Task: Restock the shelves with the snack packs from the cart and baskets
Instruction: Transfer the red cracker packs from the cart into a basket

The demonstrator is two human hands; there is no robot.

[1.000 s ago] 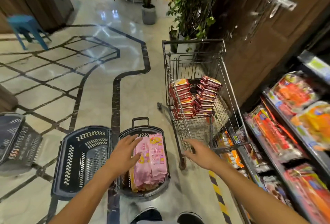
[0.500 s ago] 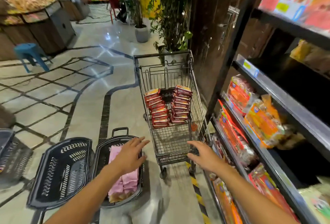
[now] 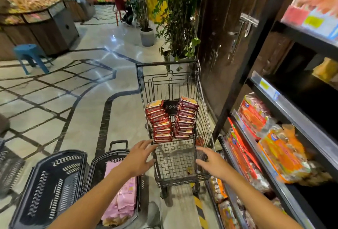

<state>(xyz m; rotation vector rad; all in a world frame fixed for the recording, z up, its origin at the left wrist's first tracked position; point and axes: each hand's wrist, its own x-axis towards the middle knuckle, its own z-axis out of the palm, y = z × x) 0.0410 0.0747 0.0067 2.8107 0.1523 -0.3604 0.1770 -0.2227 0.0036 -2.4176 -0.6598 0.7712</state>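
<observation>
A wire shopping cart [image 3: 144,89] stands ahead of me with two stacks of red snack packs [image 3: 172,119] in its far half. My left hand [image 3: 140,157] hovers at the cart's near left corner, fingers spread, holding nothing. My right hand [image 3: 212,161] reaches over the cart's near right rim, fingers straight and empty. Below my left arm, a dark basket [image 3: 97,170] holds pink snack packs [image 3: 124,201]. Shelves [image 3: 285,104] on the right carry orange and red packs [image 3: 281,152].
An empty dark basket [image 3: 47,188] lies left of the pink-pack basket, and another basket [image 3: 9,166] sits at the far left edge. A potted plant [image 3: 175,27] and a dark door [image 3: 225,46] stand behind the cart. A blue stool [image 3: 30,56] is far left.
The view has lifted from the baskets toward the cart. My left hand left the pink packs and moved up to the cart's near edge; my right hand reached further over the cart.
</observation>
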